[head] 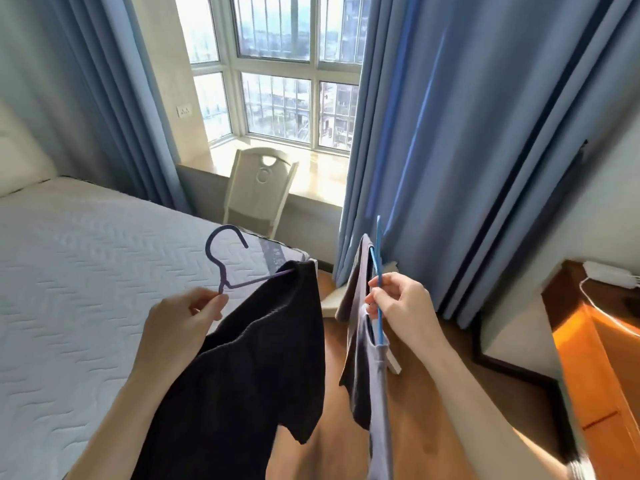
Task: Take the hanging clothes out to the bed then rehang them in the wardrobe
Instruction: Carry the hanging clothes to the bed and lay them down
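black shirt (249,368) and grey clothes (363,341) hang from hangers pinched in both hands.

A black garment (249,368) hangs from a purple hanger (227,261) at lower centre of the frame, beside the white quilted bed (86,271) at left. Right of centre, grey clothes (367,358) droop from a blue hanger (378,271) seen edge-on.

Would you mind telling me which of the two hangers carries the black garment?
The purple hanger in the left hand; the blue hanger in the right hand holds grey clothes.
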